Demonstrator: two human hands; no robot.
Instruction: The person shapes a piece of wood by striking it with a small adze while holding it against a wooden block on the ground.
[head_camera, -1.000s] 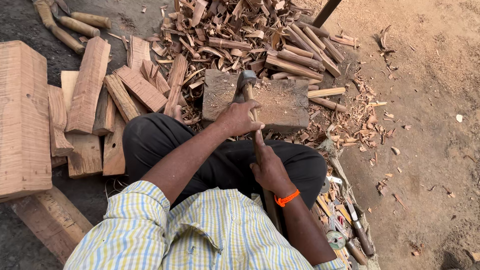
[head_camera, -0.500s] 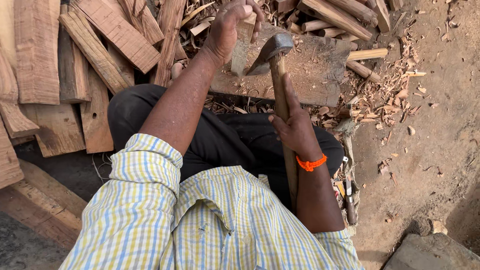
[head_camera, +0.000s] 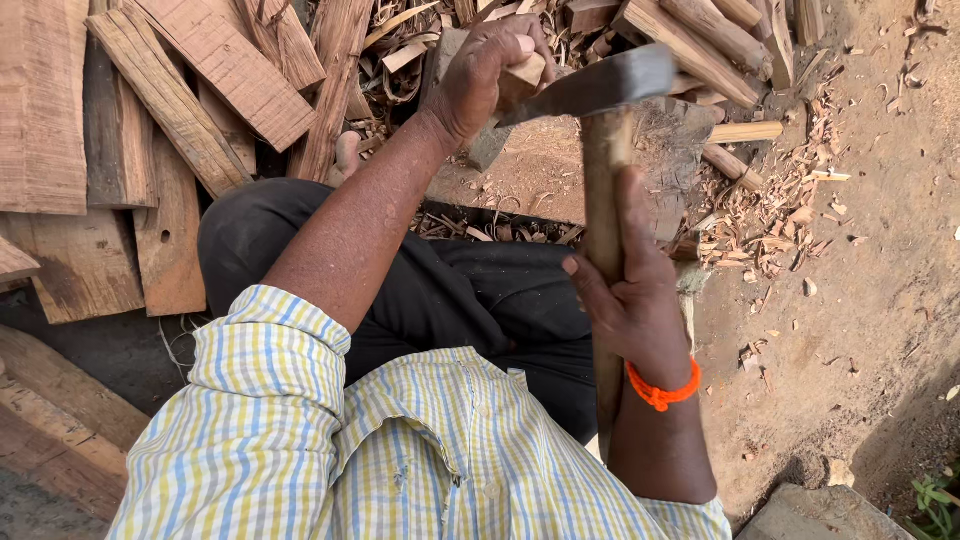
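Fingers (head_camera: 620, 215) grip the axe (head_camera: 603, 150) handle, blade pointing left toward the held wood piece (head_camera: 522, 75).

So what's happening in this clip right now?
A seated person is chopping wood. The left hand grips a small wooden piece above a chopping block. The right hand holds a hatchet by its wooden handle, the blade beside the piece. Rough planks lie to the left, split sticks and wood chips around the block.
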